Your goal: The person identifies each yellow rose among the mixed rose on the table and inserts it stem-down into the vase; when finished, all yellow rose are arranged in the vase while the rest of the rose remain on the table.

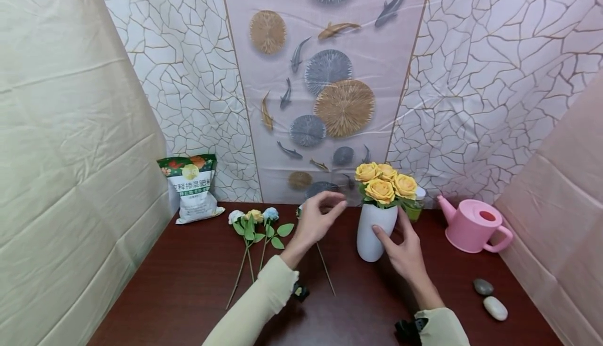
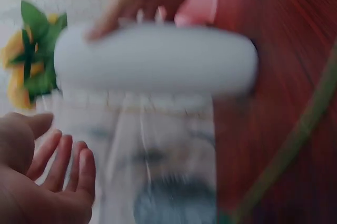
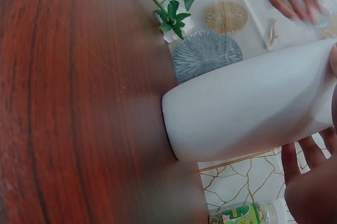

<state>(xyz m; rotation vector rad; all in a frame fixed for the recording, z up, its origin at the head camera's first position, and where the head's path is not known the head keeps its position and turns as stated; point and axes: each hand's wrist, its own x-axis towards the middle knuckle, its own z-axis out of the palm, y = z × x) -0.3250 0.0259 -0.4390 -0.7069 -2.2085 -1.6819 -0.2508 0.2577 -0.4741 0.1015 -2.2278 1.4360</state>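
A white vase (image 1: 372, 238) holds several yellow roses (image 1: 380, 191) with green leaves and leans slightly to the right at the top. My right hand (image 1: 409, 254) grips it from the right, thumb across the front and fingers round the far side. In the right wrist view the vase's base is right at the tabletop. To its left hovers my left hand (image 1: 316, 223), fingers loosely bent and holding nothing; the left wrist view shows its palm facing up beside the roses. Beyond that hand lies a single white flower (image 3: 171, 28), its head mostly hidden in the head view.
White, yellow and blue flowers (image 1: 254, 215) on long stems lie at the left, before a fertilizer bag (image 1: 195, 191). Behind the vase is a green-labelled bottle (image 1: 414, 211). A pink watering can (image 1: 471, 225) and two stones (image 1: 495, 308) are on the right.
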